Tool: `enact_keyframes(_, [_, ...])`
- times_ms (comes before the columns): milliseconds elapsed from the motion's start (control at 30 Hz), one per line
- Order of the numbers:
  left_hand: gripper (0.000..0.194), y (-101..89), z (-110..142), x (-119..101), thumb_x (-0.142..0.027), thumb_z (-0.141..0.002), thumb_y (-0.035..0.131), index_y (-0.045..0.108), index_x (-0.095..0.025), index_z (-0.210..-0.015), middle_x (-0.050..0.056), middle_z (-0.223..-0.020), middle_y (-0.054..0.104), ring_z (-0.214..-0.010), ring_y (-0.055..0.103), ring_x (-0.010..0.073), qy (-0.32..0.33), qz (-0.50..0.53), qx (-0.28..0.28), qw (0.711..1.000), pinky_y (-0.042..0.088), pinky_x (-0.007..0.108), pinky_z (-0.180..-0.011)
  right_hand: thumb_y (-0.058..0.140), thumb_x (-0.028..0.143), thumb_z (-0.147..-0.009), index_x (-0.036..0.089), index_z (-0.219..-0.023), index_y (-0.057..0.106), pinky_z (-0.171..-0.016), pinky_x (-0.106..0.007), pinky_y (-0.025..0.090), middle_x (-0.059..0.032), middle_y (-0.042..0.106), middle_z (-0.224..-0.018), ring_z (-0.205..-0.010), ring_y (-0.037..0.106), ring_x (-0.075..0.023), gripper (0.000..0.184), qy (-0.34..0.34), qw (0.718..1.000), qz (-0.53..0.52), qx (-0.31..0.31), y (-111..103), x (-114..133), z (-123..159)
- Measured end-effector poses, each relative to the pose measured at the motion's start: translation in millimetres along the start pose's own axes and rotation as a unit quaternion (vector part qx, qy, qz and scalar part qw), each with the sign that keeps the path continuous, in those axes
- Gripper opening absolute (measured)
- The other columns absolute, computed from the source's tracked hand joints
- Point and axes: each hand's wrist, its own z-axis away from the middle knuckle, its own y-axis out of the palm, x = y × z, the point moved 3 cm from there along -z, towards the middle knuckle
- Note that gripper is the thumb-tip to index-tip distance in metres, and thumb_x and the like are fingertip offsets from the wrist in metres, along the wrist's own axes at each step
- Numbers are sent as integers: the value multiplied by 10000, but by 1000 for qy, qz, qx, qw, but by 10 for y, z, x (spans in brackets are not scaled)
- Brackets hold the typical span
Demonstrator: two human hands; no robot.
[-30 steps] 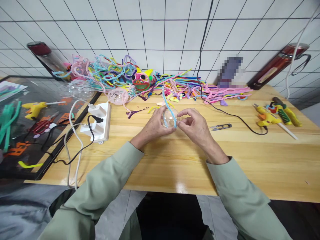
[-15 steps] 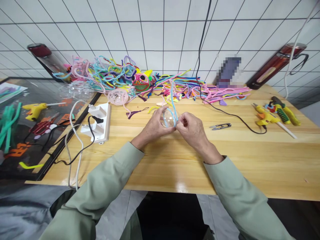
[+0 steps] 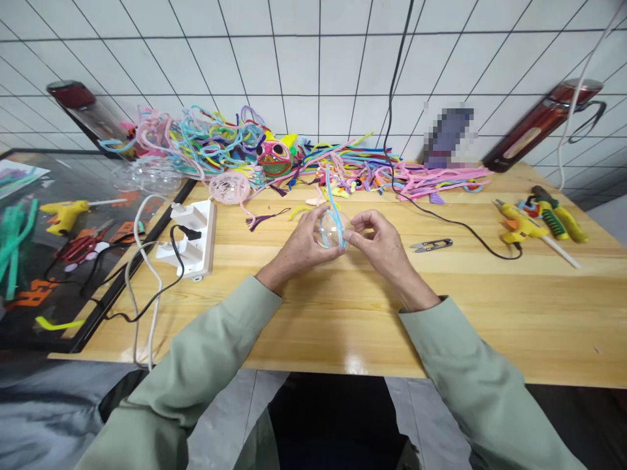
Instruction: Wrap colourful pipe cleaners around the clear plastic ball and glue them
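Observation:
My left hand [image 3: 300, 249] cups a clear plastic ball [image 3: 331, 232] just above the wooden table [image 3: 441, 307], fingers curled round its left side. A light blue pipe cleaner [image 3: 334, 203] runs over the ball, and its free end sticks up toward the wall. My right hand [image 3: 379, 243] pinches the pipe cleaner against the ball's right side with thumb and fingers closed. Both sleeves are pale green.
A heap of coloured pipe cleaners [image 3: 343, 166] and a pink-green mask toy [image 3: 274, 158] lie along the wall. A white power strip [image 3: 193, 238] with cables sits left. Small snips [image 3: 432, 245] and a yellow glue gun [image 3: 519, 228] with pliers [image 3: 558, 222] lie right. A pink ball [image 3: 229, 188] rests nearby.
My right hand shifted slightly on the ball while working the blue pipe cleaner, and the cleaner's free end swung a little. The left hand stayed put.

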Motion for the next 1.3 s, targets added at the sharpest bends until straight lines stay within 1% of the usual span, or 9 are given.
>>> enact_keyframes(133, [1031,1,1,6,-451,-783,965,518,-230,-1685,189,-1702,590,-1527,624,388,1,-3,-2,1000,612,522,-1208,876,505,-732,256,-953,683,-764,-333,551,-49,736,-1065,-1008,666,-234,385,9,1000,-25,11,5,-64,-29])
enact_keyframes(367, [1053,-10,15,-12,-463,-789,990,499,-234,-1692,200,-1672,592,-1464,662,387,-8,9,10,1000,647,518,-1152,870,503,-739,263,-961,660,-775,-341,569,-59,710,-1081,-1022,652,-240,389,9,1000,-21,14,22,-43,-19])
enact_keyframes(700, [1029,9,24,-1,-430,-801,937,449,-232,-1685,191,-1586,618,-1306,707,315,-5,-6,12,1000,666,463,-1082,905,504,-691,255,-942,666,-795,-359,534,-46,705,-1059,-983,645,-235,426,12,1000,-16,15,36,-40,-60])
enact_keyframes(833, [991,18,24,0,-404,-785,906,460,-193,-1645,213,-1607,601,-1394,679,358,15,-31,-1,999,641,509,-1150,950,456,-679,248,-942,705,-808,-351,508,-15,684,-974,-930,612,-214,415,-8,997,0,76,-54,51,-171])
enact_keyframes(900, [999,21,15,16,-388,-762,908,466,-184,-1635,215,-1597,606,-1432,662,379,21,-41,-2,999,629,529,-1174,945,500,-732,234,-1009,761,-800,-347,489,0,662,-928,-882,590,-199,427,-6,992,-13,122,-101,102,-256])
enact_keyframes(1000, [1000,12,-1,47,-342,-747,920,479,-194,-1633,211,-1586,611,-1403,687,372,21,-29,4,999,647,506,-1137,911,548,-821,212,-1115,824,-757,-335,423,23,612,-841,-803,537,-176,455,-16,983,-30,181,-120,160,-387])
enact_keyframes(1100, [1000,-14,-9,57,-305,-752,937,489,-215,-1641,202,-1606,610,-1378,712,356,21,-8,7,1000,664,467,-1094,918,525,-824,212,-1066,850,-701,-326,334,53,505,-743,-725,441,-152,402,-36,972,-40,230,-67,184,-474])
enact_keyframes(1167, [1016,-29,-10,56,-310,-750,948,486,-207,-1649,209,-1630,603,-1394,712,363,15,0,15,1000,664,468,-1099,917,516,-821,215,-991,839,-680,-325,306,58,470,-719,-700,404,-146,353,-35,968,-52,241,-26,177,-495])
enact_keyframes(1300, [1034,-43,-12,51,-351,-740,962,485,-189,-1643,224,-1676,580,-1481,664,396,8,-2,24,1000,626,505,-1181,875,451,-858,213,-903,782,-682,-316,371,32,566,-747,-704,461,-151,259,-16,972,-59,227,3,134,-474])
